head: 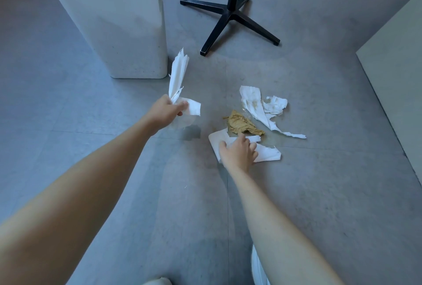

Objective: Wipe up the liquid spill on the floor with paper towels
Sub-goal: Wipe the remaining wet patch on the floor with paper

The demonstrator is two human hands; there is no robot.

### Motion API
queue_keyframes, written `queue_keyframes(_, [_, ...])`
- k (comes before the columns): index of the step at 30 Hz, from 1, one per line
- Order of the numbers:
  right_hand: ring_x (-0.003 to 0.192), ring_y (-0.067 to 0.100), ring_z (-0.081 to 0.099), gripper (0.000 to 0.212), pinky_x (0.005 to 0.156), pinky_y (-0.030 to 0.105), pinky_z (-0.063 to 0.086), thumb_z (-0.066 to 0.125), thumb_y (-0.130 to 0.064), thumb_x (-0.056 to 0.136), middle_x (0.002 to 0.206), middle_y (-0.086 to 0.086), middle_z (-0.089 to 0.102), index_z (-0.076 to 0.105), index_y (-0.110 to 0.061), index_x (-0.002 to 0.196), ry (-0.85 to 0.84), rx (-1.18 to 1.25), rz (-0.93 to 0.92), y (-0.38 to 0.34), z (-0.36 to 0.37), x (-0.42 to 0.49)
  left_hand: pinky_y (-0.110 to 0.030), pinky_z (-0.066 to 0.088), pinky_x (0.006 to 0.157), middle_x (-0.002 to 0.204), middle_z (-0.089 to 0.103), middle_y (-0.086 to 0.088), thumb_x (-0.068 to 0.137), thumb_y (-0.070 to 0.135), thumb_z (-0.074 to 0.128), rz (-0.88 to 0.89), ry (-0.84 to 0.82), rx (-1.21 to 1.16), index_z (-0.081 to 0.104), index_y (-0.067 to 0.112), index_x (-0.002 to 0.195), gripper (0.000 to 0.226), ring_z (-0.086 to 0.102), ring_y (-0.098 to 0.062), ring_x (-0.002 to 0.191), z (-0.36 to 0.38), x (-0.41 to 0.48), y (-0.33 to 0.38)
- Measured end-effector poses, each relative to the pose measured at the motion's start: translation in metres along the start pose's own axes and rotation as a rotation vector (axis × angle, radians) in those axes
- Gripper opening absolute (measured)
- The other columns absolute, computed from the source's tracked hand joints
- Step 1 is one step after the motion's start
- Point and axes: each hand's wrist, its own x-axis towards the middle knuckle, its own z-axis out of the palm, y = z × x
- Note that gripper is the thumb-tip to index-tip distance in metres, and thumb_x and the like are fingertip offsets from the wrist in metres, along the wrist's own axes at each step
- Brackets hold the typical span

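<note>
Much of the scene is cut off. The black stand (pixel 230 14) loses its pole at the top edge, the pale column (pixel 118 17) runs out of the frame above, and a light panel (pixel 397 84) is sliced by the right edge. At the bottom edge, a pale rounded shape and a white curved object beside the right forearm are too cropped to identify. The spill (pixel 245 114) itself is hard to make out: only a faint wet sheen and yellowish staining show on the grey floor (pixel 331 193), mostly covered by paper.

The left hand (pixel 167 111) is raised off the floor, its fingers (pixel 182 105) clamped around a bunch of clean paper towel (pixel 179 74) that fans upward toward the column's base; a rounded white shape under the hand is partly hidden and may be more paper.

The right hand (pixel 238 151) lies flat on a white sheet (pixel 266 152) on the floor, fingers spread apart and pressing down, not gripping. Its fingertips touch the edge of a soaked brown wad (pixel 242 124), which lies just beyond the hand in the middle of the wet patch. Farther out, a torn, stained white towel (pixel 262 108) lies crumpled over the far side of the spill, a thin strip trailing to the right.
</note>
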Motion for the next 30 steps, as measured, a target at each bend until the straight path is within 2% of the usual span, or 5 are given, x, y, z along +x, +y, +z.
queue_keyframes(8, [0.121,0.027,0.039,0.039,0.088,0.034,0.03,0.065,-0.035,0.077,0.112,0.006,0.062,0.057,-0.019,0.111,-0.267,0.132,0.21,-0.016,0.004,0.017,-0.029,0.042,0.06,0.076,0.062,-0.003,0.071,0.05,0.055,0.004,-0.017,-0.01,0.06,0.001,0.104,0.059,0.055,-0.019,0.072,0.0,-0.001,-0.001])
queue_keyframes(17, [0.109,0.022,0.045,0.042,0.089,0.033,0.036,0.05,-0.047,0.084,0.113,0.002,0.052,0.061,-0.024,0.118,-0.185,-0.118,-0.963,-0.003,0.014,-0.024,-0.029,0.04,0.061,0.072,0.06,-0.001,0.072,0.05,0.055,0.015,-0.003,-0.011,0.061,0.002,0.099,0.055,0.054,-0.017,0.07,-0.005,-0.002,-0.004])
queue_keyframes(20, [0.133,0.027,0.034,0.062,0.107,0.038,0.028,0.025,-0.051,0.091,0.146,0.01,0.037,0.038,-0.017,0.142,-0.058,-0.126,-0.814,0.01,0.019,-0.031,-0.03,0.04,0.064,0.073,0.06,-0.002,0.072,0.05,0.054,0.02,-0.008,-0.005,0.062,0.003,0.104,0.057,0.053,-0.018,0.071,-0.006,-0.005,-0.004])
queue_keyframes(24, [0.147,0.021,-0.012,0.083,0.117,0.045,-0.005,-0.007,-0.065,0.08,0.159,0.002,-0.014,0.0,-0.024,0.152,-0.286,-0.339,-0.641,0.034,0.035,-0.029,-0.031,0.041,0.064,0.074,0.06,-0.002,0.076,0.05,0.056,0.019,-0.019,0.001,0.062,0.004,0.104,0.054,0.055,-0.018,0.071,-0.005,-0.006,-0.003])
queue_keyframes(30, [0.146,0.024,-0.015,0.087,0.116,0.05,-0.009,-0.008,-0.071,0.077,0.16,0.003,-0.012,0.001,-0.028,0.152,-0.294,-0.389,-0.621,0.024,0.038,-0.031,-0.027,0.038,0.057,0.074,0.058,-0.001,0.093,0.034,0.055,0.012,-0.03,0.029,0.054,0.008,0.098,0.026,0.052,-0.017,0.068,0.003,-0.009,0.001])
